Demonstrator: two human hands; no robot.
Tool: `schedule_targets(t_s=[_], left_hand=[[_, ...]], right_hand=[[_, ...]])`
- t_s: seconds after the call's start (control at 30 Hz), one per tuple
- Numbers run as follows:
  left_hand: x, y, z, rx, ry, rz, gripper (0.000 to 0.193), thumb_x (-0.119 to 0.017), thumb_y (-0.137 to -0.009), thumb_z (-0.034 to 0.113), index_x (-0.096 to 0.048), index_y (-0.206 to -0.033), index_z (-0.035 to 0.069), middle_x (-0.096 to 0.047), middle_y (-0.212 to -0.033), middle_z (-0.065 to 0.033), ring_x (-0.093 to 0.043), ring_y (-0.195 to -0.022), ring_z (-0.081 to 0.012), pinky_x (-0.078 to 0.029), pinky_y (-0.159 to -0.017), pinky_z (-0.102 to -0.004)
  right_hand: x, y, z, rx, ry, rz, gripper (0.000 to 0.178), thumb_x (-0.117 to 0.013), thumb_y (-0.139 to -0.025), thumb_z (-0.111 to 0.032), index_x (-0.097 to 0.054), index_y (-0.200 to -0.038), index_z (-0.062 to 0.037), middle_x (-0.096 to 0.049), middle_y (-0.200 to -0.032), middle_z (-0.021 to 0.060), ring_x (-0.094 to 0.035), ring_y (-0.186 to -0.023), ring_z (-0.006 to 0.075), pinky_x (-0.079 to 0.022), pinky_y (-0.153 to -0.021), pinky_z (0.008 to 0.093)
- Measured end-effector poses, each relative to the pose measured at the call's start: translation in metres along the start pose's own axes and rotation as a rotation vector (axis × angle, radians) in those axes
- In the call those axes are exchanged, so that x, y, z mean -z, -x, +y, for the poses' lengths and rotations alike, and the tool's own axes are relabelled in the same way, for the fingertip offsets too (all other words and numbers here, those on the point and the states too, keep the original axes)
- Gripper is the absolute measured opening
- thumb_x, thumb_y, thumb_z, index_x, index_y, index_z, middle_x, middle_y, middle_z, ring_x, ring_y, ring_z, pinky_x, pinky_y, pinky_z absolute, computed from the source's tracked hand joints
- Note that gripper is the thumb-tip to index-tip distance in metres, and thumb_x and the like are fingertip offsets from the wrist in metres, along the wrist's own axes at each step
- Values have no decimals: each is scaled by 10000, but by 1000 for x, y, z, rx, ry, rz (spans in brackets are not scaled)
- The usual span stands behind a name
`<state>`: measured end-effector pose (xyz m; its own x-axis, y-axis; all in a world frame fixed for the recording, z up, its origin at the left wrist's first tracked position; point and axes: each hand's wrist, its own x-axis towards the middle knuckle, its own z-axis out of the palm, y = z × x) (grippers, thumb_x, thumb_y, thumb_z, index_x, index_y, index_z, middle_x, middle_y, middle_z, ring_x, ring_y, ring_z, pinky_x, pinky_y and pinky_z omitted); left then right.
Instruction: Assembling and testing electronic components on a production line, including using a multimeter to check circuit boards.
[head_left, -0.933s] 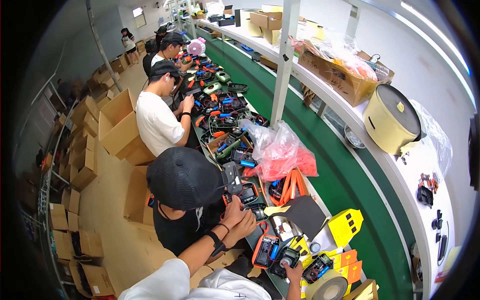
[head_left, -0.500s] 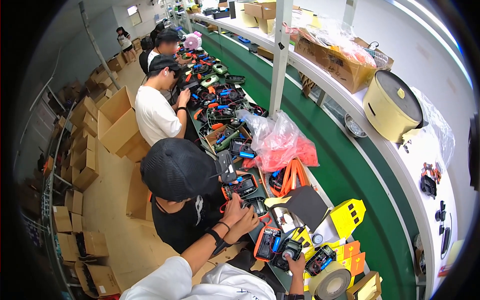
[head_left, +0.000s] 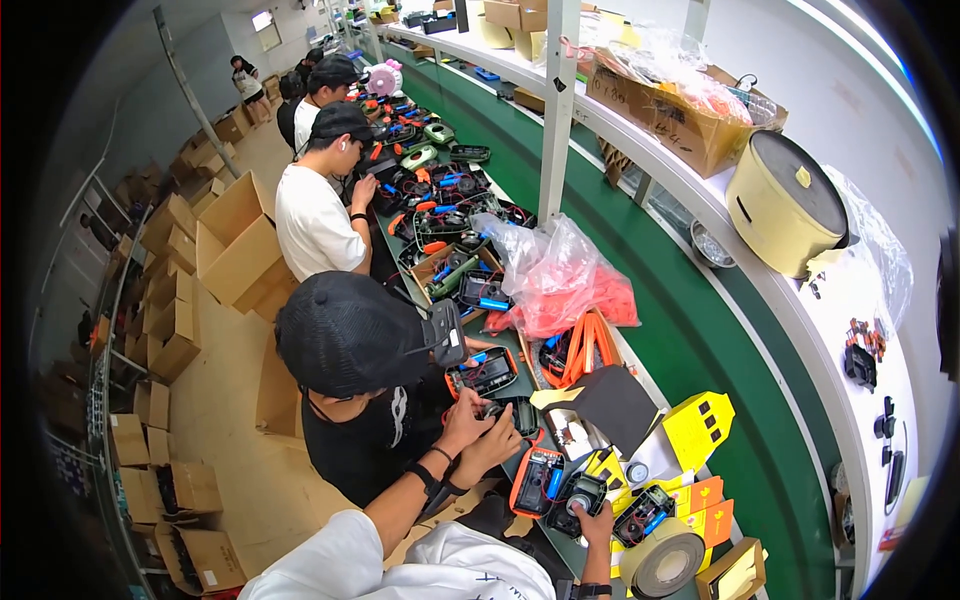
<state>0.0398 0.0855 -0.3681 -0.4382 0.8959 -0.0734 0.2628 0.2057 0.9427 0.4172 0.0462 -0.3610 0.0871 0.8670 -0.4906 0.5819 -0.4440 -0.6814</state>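
Note:
My left arm reaches up the bench, and my left hand [head_left: 464, 422] has bent fingers beside an open black housing half [head_left: 522, 412]. What the fingers pinch is too small to make out. A second hand [head_left: 494, 447] overlaps it closely, and its arm is partly hidden. At the bench's near end, my right hand [head_left: 596, 524] grips an open black device housing [head_left: 580, 490]. Its thumb lies by a silver round part set in that housing. Touching it on the left is an orange-rimmed housing [head_left: 537, 480] with a blue cell; another open housing [head_left: 643, 514] lies to the right.
A tape roll [head_left: 664, 562], yellow and orange cards [head_left: 706, 508] and a black flap [head_left: 612, 408] crowd the bench. Beyond sit a bag of red parts [head_left: 570, 285] and many housings. A co-worker in a black cap [head_left: 345, 330] stands close left. A shelf post [head_left: 558, 120] rises behind.
The view has shifted slightly. Fingers of the second hand beside my left hand have spread and lifted a little. My right hand stays on the black housing.

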Motion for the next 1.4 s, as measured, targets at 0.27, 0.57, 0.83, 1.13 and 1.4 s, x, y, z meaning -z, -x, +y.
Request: schedule_targets(t_s=[0.27, 0.57, 0.83, 1.13, 1.4], left_hand=[[-1, -1, 9, -50, -271, -97, 455, -759, -754, 121, -388, -1014, 78, -681, -998, -139, -690, -962, -328, -536, -805, -415], [8, -7, 16, 11, 76, -135, 432, -733, -760, -2, -432, -1067, 36, -666, -1059, -144, -680, -981, -219, -552, -836, -331], [22, -46, 23, 291, 526, 47, 421, -735, -842, 24, -503, -1193, -1, -665, -1069, -124, -654, -966, -181, -543, -791, -277], [28, -68, 22, 313, 295, 220, 261, -719, -878, 107, -607, -1087, -2, -694, -962, -107, -669, -903, -175, -543, -779, -297], [13, 42, 79, -184, -128, 322, 287, -606, -915, 46, -516, -1184, -4, -606, -1106, -177, -613, -1025, -291, -504, -922, -390]], right_hand=[[-2, -3, 7, 25, -59, -13, 761, -881, -670, -416, -613, -1178, 83, -694, -1120, 241, -677, -1042, 338, -510, -925, 411], [-5, 0, 6, 87, -64, 78, 599, -885, -684, -317, -634, -1105, 28, -717, -1029, 197, -697, -949, 323, -529, -870, 420], [-8, -7, 21, 98, -67, 76, 638, -890, -673, -341, -630, -1115, 39, -714, -1034, 214, -696, -957, 345, -528, -875, 428], [-8, -3, 11, 54, -46, 27, 701, -877, -666, -392, -629, -1149, 52, -707, -1083, 213, -685, -996, 326, -520, -892, 405], [-4, -6, 18, 45, -26, 77, 760, -881, -650, -421, -620, -1164, 74, -700, -1099, 231, -680, -1021, 338, -516, -908, 410]])
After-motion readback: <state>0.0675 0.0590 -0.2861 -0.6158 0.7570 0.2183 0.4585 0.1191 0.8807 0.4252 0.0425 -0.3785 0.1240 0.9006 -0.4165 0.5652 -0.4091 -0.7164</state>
